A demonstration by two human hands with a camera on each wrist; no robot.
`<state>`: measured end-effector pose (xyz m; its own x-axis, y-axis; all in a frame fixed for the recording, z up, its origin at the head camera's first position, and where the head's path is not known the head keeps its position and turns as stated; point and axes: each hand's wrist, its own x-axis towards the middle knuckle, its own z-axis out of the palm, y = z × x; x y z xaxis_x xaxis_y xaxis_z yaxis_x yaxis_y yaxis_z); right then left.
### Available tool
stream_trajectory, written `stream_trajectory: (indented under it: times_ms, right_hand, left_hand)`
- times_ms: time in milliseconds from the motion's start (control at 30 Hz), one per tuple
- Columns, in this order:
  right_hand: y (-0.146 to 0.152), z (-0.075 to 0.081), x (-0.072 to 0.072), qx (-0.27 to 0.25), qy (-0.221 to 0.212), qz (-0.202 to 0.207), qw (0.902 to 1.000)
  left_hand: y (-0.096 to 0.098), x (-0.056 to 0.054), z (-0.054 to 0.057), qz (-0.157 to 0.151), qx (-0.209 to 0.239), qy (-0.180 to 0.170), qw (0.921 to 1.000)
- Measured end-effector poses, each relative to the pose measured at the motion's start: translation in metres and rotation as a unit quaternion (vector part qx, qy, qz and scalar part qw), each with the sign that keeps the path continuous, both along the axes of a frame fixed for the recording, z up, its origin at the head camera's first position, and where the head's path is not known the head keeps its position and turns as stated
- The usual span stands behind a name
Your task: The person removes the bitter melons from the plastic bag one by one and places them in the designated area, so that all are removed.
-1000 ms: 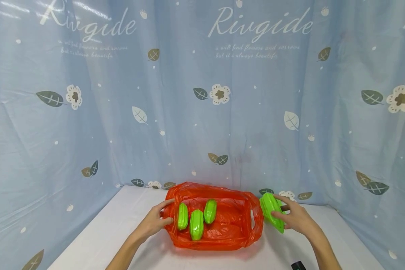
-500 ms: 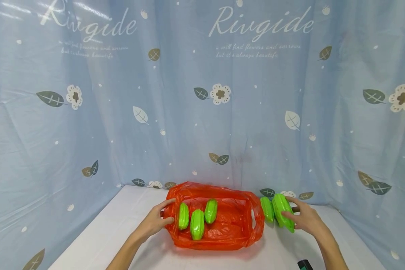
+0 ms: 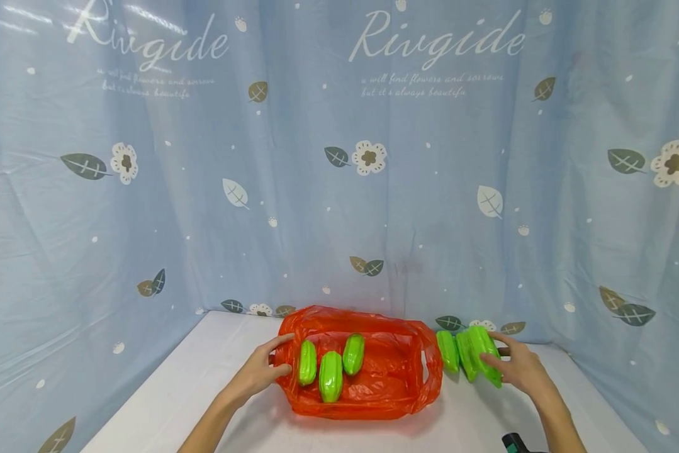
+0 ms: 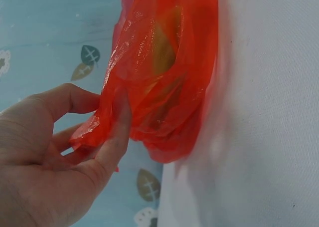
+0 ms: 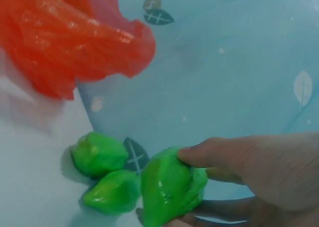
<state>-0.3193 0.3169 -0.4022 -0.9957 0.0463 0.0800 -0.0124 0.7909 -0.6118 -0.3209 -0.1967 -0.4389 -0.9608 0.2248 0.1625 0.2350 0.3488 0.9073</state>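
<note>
A red plastic bag [image 3: 373,412] lies spread wide at its mouth, with three glossy green ribbed fruits inside, one of them a green fruit [image 3: 330,377] in front. My left hand [image 3: 262,367] pinches the bag's left end between thumb and fingers; the left wrist view shows the red film [image 4: 107,114] bunched there. To the right of the bag, my right hand [image 3: 523,368] grips another green ribbed fruit [image 5: 167,187] between thumb and fingers. Two more such fruits, a near one [image 5: 113,192] and a farther one [image 5: 99,154], lie side by side just left of it.
A white-covered table [image 3: 186,371] carries everything. Blue printed curtain [image 3: 424,251] rises behind and along both sides. By the right forearm, at the bottom edge, is a black object with a green band [image 3: 511,442].
My right hand has shifted to the right with a green fruit, and two fruits now show between it and the bag. The left hand and the bag have stayed put.
</note>
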Motion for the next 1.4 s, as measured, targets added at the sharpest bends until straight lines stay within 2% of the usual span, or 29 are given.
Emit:
stream_trajectory:
  times_ms: [200, 400, 667, 1033, 1400]
  right_hand:
    - [0.011, -0.010, -0.005, -0.010, 0.027, -0.013, 0.9995]
    - [0.019, -0.020, -0.015, 0.031, 0.050, -0.048, 0.9971]
    - [0.025, -0.034, -0.019, 0.035, 0.060, -0.075, 0.9948]
    - [0.030, -0.053, -0.026, 0.026, 0.037, -0.116, 0.9922]
    - [0.033, -0.059, -0.028, 0.030, 0.026, -0.117, 0.9923]
  left_hand:
    - [-0.001, 0.000, -0.001, -0.001, -0.003, 0.002, 1.0000]
    - [0.001, 0.000, -0.001, 0.003, -0.006, 0.006, 1.0000]
    - [0.003, -0.001, -0.002, 0.006, -0.013, 0.011, 0.9998]
    - [0.002, 0.001, -0.001, 0.005, -0.008, 0.003, 1.0000]
    - [0.003, 0.000, -0.002, 0.009, -0.004, 0.001, 0.9999]
